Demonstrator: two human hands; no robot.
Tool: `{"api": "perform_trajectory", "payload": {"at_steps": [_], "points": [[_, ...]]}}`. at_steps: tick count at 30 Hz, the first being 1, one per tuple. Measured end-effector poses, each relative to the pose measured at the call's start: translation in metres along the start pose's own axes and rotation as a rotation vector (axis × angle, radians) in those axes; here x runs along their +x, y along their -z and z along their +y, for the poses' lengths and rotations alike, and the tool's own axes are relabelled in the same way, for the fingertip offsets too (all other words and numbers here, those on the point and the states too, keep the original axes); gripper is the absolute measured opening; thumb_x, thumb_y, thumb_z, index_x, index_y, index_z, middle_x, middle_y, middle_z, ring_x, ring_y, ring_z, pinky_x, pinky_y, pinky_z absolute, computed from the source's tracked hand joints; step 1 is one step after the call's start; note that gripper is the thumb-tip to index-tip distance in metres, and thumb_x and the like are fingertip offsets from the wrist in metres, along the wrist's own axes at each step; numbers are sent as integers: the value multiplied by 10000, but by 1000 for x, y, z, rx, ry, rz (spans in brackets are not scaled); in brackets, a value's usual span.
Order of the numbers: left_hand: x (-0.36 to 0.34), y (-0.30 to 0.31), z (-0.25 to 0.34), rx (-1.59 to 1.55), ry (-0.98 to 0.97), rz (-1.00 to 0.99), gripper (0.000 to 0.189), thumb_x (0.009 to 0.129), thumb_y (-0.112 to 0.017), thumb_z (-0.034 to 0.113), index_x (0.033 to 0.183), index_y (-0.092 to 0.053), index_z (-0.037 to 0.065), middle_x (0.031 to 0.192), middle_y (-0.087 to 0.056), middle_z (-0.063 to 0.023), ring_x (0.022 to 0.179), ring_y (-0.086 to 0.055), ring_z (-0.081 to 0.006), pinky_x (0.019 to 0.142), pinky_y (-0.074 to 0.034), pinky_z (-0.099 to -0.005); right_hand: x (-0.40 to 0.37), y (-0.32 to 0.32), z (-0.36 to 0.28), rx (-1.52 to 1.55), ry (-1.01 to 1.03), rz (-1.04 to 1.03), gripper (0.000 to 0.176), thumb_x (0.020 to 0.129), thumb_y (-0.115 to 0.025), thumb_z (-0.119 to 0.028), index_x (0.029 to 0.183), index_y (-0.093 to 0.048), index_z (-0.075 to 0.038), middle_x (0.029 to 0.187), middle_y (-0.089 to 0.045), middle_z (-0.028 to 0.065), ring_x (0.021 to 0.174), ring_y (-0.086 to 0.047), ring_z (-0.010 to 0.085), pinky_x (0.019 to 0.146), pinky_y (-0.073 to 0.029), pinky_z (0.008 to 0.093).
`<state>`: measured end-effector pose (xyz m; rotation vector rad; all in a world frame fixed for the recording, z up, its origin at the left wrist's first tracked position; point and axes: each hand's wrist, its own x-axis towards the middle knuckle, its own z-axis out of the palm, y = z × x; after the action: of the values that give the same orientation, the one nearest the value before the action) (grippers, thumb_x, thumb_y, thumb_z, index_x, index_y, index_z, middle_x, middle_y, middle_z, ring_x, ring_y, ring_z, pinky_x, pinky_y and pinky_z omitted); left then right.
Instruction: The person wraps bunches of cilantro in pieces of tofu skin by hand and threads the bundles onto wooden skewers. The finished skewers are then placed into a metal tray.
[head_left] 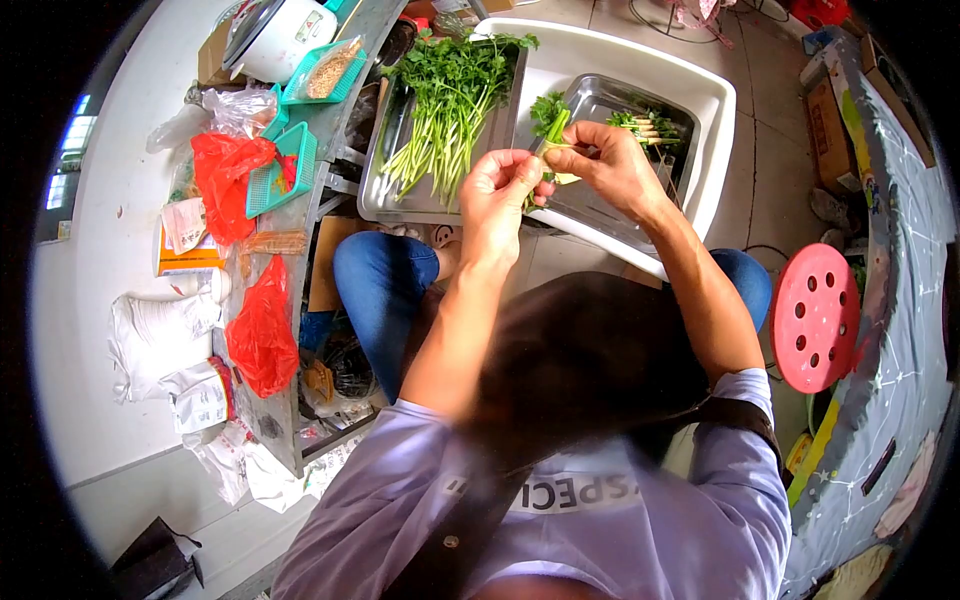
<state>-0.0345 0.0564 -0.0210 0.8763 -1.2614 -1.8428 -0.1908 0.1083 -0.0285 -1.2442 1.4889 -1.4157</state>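
Raised over the trays, my two hands are close together around a small bunch of leafy celery [549, 118]. My right hand [612, 165] pinches the bunch between thumb and fingers, with its leaves pointing away from me. My left hand [500, 195] is closed, thumb against fingertips, at the near side of the bunch; what lies exactly between those fingertips is partly hidden. Loose long-stemmed celery [445, 115] fills the metal tray [376, 190] at the left. A second metal tray [590, 215], under my right hand, holds short bunches with pale cut ends [648, 128].
A white plastic tub [715, 110] holds the second tray. On the left, a table carries a teal basket [283, 170], red plastic bags [262, 325] and a white rice cooker [290, 40]. A pink stool [815, 318] with round holes stands at the right.
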Motion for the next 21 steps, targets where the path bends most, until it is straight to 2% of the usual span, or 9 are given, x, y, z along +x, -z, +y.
{"api": "perform_trajectory", "payload": {"at_steps": [5,8,11,14,16,18,21], "points": [[2,10,0,-221,208,-110,128,880,-602,170,922,-582,50,796,-583,-41,658,-542,-136,575,-454,-251,-4,6,-16,17,-8,-27,184,796,-697,-181,831,-653,-5,711,-625,23,671,-522,75,623,-447,266],[1,11,9,-355,389,-201,128,892,-584,186,908,-579,59,758,-544,-25,649,-502,-132,565,-430,-254,-5,14,-16,94,24,-90,156,798,-697,-155,838,-656,-9,720,-619,-4,672,-520,66,614,-438,242],[1,13,11,-542,616,-280,142,856,-632,190,891,-573,66,748,-563,-46,609,-519,-124,535,-427,-247,-3,18,-12,144,57,-146,150,807,-691,-150,845,-656,-10,725,-611,-24,674,-519,58,617,-431,225],[6,19,5,-724,745,-510,160,846,-640,210,912,-573,81,744,-545,-33,612,-496,-111,547,-407,-241,-2,16,-8,290,31,-230,158,820,-680,-159,858,-649,-8,740,-605,-32,690,-516,50,644,-425,217],[1,16,4,-821,808,-526,168,847,-634,196,879,-550,54,696,-489,-8,596,-458,-95,552,-387,-229,-3,16,-12,409,6,-335,159,829,-672,-162,869,-642,-12,764,-607,-34,715,-515,46,672,-421,213],[-1,13,3,-886,833,-535,181,845,-634,186,868,-532,38,668,-468,-1,586,-447,-92,556,-380,-222,-4,16,-16,421,19,-343,159,838,-661,-165,880,-635,-14,787,-608,-31,741,-516,46,697,-417,214],[-2,6,6,-752,697,-416,202,850,-636,209,881,-529,41,688,-501,-10,612,-478,-93,579,-395,-213,-4,17,-13,391,14,-319,150,853,-642,-168,876,-624,-22,799,-607,-24,758,-521,51,715,-418,219]]}}
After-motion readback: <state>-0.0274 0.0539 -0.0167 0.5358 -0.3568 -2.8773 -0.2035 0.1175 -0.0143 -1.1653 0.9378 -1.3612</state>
